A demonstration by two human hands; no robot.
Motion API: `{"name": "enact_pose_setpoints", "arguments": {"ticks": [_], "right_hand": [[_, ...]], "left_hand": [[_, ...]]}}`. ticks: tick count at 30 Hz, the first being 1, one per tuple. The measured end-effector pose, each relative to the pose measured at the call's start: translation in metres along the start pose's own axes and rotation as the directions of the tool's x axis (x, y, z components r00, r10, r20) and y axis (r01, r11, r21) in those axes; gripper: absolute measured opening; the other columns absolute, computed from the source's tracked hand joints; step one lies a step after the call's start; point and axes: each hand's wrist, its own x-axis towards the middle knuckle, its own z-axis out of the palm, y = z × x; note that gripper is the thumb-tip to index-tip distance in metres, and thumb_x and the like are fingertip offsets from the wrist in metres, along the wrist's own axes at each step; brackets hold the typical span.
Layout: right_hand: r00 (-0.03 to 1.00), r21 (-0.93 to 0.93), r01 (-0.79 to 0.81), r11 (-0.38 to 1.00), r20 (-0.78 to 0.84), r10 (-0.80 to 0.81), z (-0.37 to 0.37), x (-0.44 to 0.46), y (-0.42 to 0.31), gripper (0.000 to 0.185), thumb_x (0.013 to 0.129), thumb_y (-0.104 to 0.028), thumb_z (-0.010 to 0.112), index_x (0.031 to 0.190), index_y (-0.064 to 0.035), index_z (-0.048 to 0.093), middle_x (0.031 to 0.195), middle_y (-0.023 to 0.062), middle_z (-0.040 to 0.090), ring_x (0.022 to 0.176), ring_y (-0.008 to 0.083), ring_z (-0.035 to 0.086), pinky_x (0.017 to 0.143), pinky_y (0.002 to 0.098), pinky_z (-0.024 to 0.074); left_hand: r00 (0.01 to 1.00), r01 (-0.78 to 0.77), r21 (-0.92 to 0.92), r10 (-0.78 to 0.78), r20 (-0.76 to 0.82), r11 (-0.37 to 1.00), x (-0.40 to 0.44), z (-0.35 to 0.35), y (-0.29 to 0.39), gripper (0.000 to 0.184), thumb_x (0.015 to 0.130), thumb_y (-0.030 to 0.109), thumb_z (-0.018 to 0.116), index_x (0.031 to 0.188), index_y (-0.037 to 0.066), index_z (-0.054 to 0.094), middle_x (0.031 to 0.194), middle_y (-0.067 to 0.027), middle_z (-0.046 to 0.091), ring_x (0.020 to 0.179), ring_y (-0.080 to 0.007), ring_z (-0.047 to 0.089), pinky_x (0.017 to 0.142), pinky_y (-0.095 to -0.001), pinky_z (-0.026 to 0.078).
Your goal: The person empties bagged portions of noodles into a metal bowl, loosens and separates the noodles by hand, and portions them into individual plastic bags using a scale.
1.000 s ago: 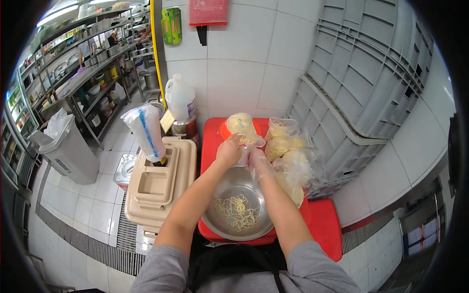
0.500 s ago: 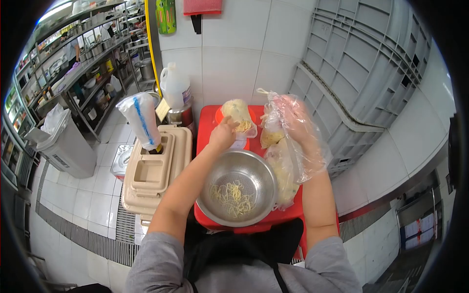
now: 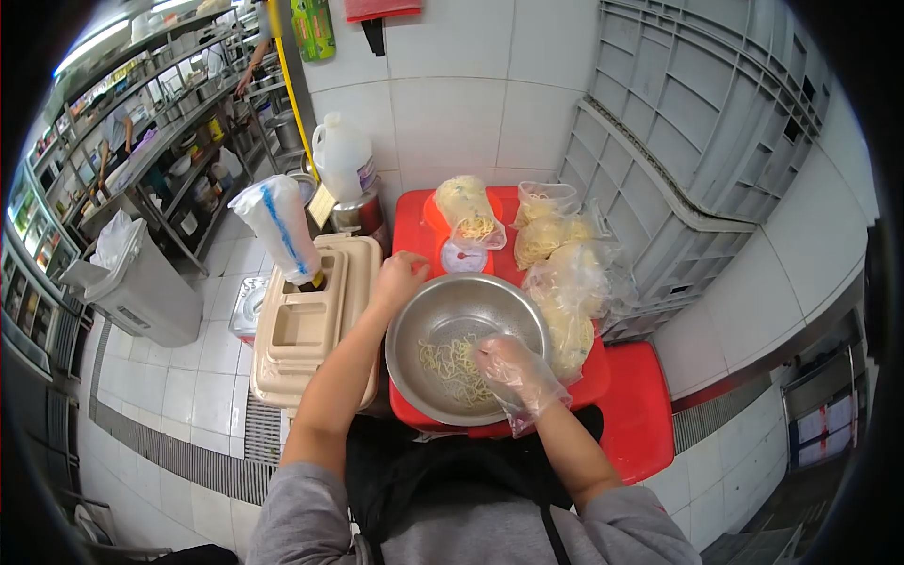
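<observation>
A steel bowl [image 3: 424,301] holds thin pale noodles [image 3: 450,367]. Inside its right side, my right hand [image 3: 513,369] wears a clear plastic glove, its fingers closed on some of the noodles. My left hand [image 3: 402,278] is bare and empty, beside the bowl's upper left rim, with fingers loosely bent and slightly apart. Just behind the bowl is a red scale with a round white dial [image 3: 463,257]. On the scale lies an open plastic bag of noodles [image 3: 466,207]. More bagged noodles [image 3: 570,268] are piled right of the bowl.
Under these things is a red stool [image 3: 411,209], with another red surface [image 3: 636,405] at right. A beige lidded box [image 3: 315,353] stands left, a plastic roll [image 3: 276,229] on it. Behind are a jug [image 3: 343,158] and grey crates [image 3: 650,188]. Co-workers stand far left.
My gloved right hand has come down from above the bagged noodles into the bowl. My left hand has left the bag on the scale and moved left and toward me.
</observation>
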Motion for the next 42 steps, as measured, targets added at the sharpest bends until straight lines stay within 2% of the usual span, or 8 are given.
{"name": "enact_pose_setpoints", "arguments": {"ticks": [7,12,20,24,29,31,34,42], "right_hand": [[0.997,0.060,-0.073,0.996,0.008,0.072,-0.006,-0.024,-0.008,0.022,0.085,-0.021,0.054,0.090,-0.0017,0.063,0.085,0.0207,0.062,0.081,0.0380,0.059,0.073,0.0427,0.0466],[0.930,0.220,-0.236,0.946,-0.233,0.286,-0.047,-0.031,-0.013,0.028,0.086,-0.028,0.055,0.103,-0.0060,0.061,0.082,0.0178,0.063,0.080,0.0349,0.061,0.072,0.0428,0.0466],[0.864,-0.030,0.169,0.985,-0.476,-0.163,-0.136,0.029,-0.049,0.057,0.080,-0.026,0.066,0.126,-0.0006,0.045,0.108,0.0187,0.059,0.083,0.0288,0.059,0.079,0.0387,0.0453],[0.986,0.038,0.141,0.989,0.083,-0.144,-0.105,0.030,-0.014,0.048,0.078,-0.024,0.068,0.116,-0.0001,0.052,0.110,0.0182,0.058,0.083,0.0296,0.060,0.078,0.0394,0.0447],[0.955,0.448,0.228,0.864,-0.274,-0.110,-0.094,0.017,0.005,0.027,0.087,-0.025,0.054,0.085,0.0006,0.060,0.070,0.0183,0.058,0.069,0.0262,0.060,0.066,0.0372,0.0462],[0.973,0.110,0.050,0.993,-0.231,-0.023,-0.145,0.044,-0.014,0.028,0.087,-0.026,0.054,0.081,0.0011,0.060,0.073,0.0120,0.061,0.070,0.0180,0.058,0.067,0.0334,0.0460],[0.923,0.381,0.048,0.923,-0.371,0.105,-0.196,0.068,-0.027,0.032,0.087,-0.028,0.055,0.074,0.0008,0.059,0.079,0.0057,0.063,0.070,0.0130,0.054,0.065,0.0310,0.0448],[0.781,0.054,-0.043,0.998,-0.621,0.068,-0.227,0.182,0.092,0.033,0.086,-0.029,0.056,0.067,-0.0022,0.060,0.065,0.0096,0.058,0.060,0.0208,0.057,0.061,0.0367,0.0463]], "left_hand": [[0.957,0.266,0.144,-0.279,0.082,0.953,0.067,0.043,0.044,0.050,0.088,0.045,0.043,0.086,0.001,0.067,0.084,-0.0220,0.065,0.083,-0.0380,0.063,0.077,-0.0466,0.048],[0.949,-0.109,-0.173,0.051,-0.311,0.979,0.123,0.026,0.083,0.038,0.085,0.031,0.043,0.081,-0.001,0.065,0.082,-0.0230,0.064,0.082,-0.0392,0.062,0.076,-0.0474,0.047],[0.970,-0.030,-0.281,0.096,0.224,0.959,0.079,-0.029,0.128,0.038,0.082,0.027,0.048,0.063,-0.002,0.063,0.058,-0.0153,0.061,0.058,-0.0247,0.061,0.064,-0.0384,0.048],[0.919,0.123,-0.403,0.050,0.391,0.907,0.010,-0.023,0.116,0.035,0.085,0.027,0.056,0.062,0.000,0.058,0.056,-0.0036,0.054,0.052,-0.0108,0.054,0.051,-0.0275,0.043],[0.964,0.223,-0.569,-0.093,0.249,0.792,-0.027,-0.023,0.080,0.043,0.088,0.032,0.055,0.056,0.003,0.054,0.051,-0.0011,0.050,0.049,-0.0082,0.045,0.049,-0.0258,0.036],[0.977,0.189,-0.616,-0.084,0.195,0.765,-0.044,-0.030,0.063,0.040,0.088,0.030,0.055,0.056,0.005,0.054,0.051,0.0014,0.048,0.049,-0.0070,0.041,0.049,-0.0243,0.034],[0.974,0.179,-0.461,-0.089,0.209,0.869,-0.075,-0.035,0.028,0.035,0.088,0.027,0.056,0.063,0.003,0.056,0.061,-0.0029,0.053,0.061,-0.0119,0.050,0.058,-0.0267,0.039],[0.964,0.236,-0.267,-0.259,-0.056,0.934,-0.144,-0.025,-0.031,0.015,0.079,0.017,0.064,0.080,0.002,0.060,0.082,-0.0129,0.056,0.080,-0.0278,0.055,0.070,-0.0339,0.043]]}}
